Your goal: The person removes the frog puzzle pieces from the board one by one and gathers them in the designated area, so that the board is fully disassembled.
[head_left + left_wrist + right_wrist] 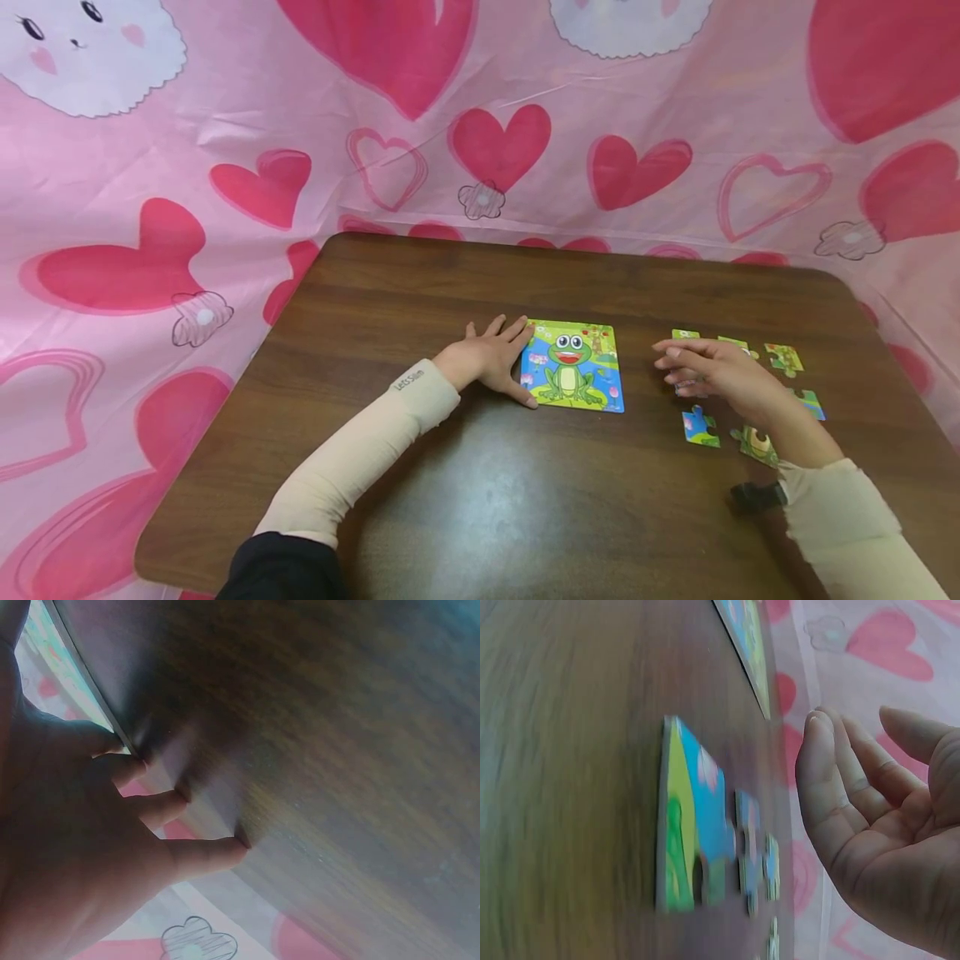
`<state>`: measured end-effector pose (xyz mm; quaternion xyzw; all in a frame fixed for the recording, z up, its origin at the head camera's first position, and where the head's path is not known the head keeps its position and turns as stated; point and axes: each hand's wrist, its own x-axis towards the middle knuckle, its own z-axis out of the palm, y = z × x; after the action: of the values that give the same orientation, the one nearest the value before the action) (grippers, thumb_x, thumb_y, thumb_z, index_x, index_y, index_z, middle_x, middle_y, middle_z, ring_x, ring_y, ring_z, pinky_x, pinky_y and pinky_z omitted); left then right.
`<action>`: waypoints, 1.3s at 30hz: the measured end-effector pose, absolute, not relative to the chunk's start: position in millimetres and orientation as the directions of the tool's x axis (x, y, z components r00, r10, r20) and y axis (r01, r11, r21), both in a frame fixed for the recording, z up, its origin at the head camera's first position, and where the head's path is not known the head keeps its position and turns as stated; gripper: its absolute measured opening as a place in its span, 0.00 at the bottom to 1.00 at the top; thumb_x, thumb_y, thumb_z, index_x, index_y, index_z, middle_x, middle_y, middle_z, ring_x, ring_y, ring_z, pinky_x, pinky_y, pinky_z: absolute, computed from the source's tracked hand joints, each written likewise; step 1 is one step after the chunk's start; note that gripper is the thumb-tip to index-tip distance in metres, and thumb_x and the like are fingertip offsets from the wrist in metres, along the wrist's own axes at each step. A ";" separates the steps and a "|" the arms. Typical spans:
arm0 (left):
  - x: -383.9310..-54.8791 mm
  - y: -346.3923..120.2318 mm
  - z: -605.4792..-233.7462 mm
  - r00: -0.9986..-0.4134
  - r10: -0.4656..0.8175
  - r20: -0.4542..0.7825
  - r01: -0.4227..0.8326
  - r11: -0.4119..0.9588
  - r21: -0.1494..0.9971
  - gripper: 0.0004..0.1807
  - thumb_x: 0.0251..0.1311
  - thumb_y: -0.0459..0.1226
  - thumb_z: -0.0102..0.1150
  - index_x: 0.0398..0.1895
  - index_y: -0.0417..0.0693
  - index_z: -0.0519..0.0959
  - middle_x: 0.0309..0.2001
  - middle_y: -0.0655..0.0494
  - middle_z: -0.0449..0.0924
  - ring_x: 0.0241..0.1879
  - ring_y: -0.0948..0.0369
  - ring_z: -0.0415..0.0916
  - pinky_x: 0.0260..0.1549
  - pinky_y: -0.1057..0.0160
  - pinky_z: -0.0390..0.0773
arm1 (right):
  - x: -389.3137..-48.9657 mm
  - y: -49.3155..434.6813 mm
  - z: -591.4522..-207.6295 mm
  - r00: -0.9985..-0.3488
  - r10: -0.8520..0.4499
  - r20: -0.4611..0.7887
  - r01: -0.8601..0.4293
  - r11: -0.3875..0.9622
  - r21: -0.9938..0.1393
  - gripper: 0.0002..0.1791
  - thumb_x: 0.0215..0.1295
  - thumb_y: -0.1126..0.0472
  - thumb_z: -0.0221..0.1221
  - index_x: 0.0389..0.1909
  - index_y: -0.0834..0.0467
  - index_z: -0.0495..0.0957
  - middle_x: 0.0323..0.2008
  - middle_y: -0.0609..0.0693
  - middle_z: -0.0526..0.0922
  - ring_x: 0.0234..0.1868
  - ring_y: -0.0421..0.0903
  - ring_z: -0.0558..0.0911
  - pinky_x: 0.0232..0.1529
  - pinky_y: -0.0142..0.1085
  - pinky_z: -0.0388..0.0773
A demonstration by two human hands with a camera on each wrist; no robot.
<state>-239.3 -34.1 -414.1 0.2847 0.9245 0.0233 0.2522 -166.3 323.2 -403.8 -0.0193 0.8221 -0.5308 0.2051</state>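
A square frog picture board lies flat on the wooden table. My left hand rests spread at its left edge, with the fingers straight and fingertips down on the table and board edge. In the left wrist view the left hand shows its fingers apart. My right hand hovers over several loose jigsaw pieces, holding nothing, its fingers loosely bent. A blue and green jigsaw piece lies just below it; the same piece looks large in the right wrist view, beside the raised right hand.
Other jigsaw pieces lie apart: one at the upper right, a blue-green one and a frog-body piece by the right wrist. The brown table meets a pink heart-patterned cloth behind it.
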 end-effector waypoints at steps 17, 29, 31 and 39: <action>-239.4 -33.5 -416.0 -0.711 0.541 -0.450 0.521 0.834 0.180 0.71 0.47 0.75 0.63 0.84 0.59 0.34 0.84 0.59 0.28 0.83 0.47 0.28 0.72 0.26 0.40 | -181.3 273.5 -421.6 -0.865 -0.344 -0.366 0.185 0.460 -0.869 0.28 0.77 0.56 0.56 0.69 0.68 0.69 0.53 0.63 0.83 0.42 0.44 0.84 0.43 0.37 0.86; -239.6 -33.3 -414.9 -0.713 0.538 -0.450 0.520 0.836 0.176 0.70 0.47 0.75 0.63 0.84 0.59 0.34 0.84 0.59 0.28 0.83 0.47 0.28 0.72 0.27 0.40 | -182.6 265.1 -427.6 -0.849 -0.329 -0.413 0.223 0.484 -0.846 0.26 0.77 0.54 0.56 0.68 0.64 0.72 0.37 0.50 0.81 0.34 0.43 0.79 0.37 0.38 0.86; -239.5 -33.1 -414.6 -0.712 0.539 -0.450 0.521 0.835 0.176 0.70 0.47 0.75 0.63 0.84 0.59 0.34 0.84 0.59 0.28 0.83 0.47 0.29 0.72 0.27 0.41 | -183.1 263.3 -428.0 -0.849 -0.319 -0.421 0.228 0.497 -0.837 0.25 0.77 0.55 0.55 0.68 0.63 0.72 0.36 0.50 0.80 0.33 0.43 0.79 0.36 0.38 0.86; -239.0 -33.0 -414.8 -0.712 0.538 -0.451 0.522 0.835 0.172 0.70 0.47 0.75 0.62 0.84 0.59 0.35 0.84 0.58 0.28 0.83 0.47 0.29 0.72 0.26 0.41 | -184.1 260.5 -429.6 -0.853 -0.303 -0.425 0.227 0.519 -0.824 0.25 0.77 0.55 0.55 0.69 0.63 0.73 0.34 0.50 0.77 0.32 0.43 0.78 0.35 0.38 0.85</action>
<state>-239.0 -33.0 -414.8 0.2865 0.9252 0.0159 0.2484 -184.1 260.5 -429.6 -0.0231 0.8285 -0.4898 0.2704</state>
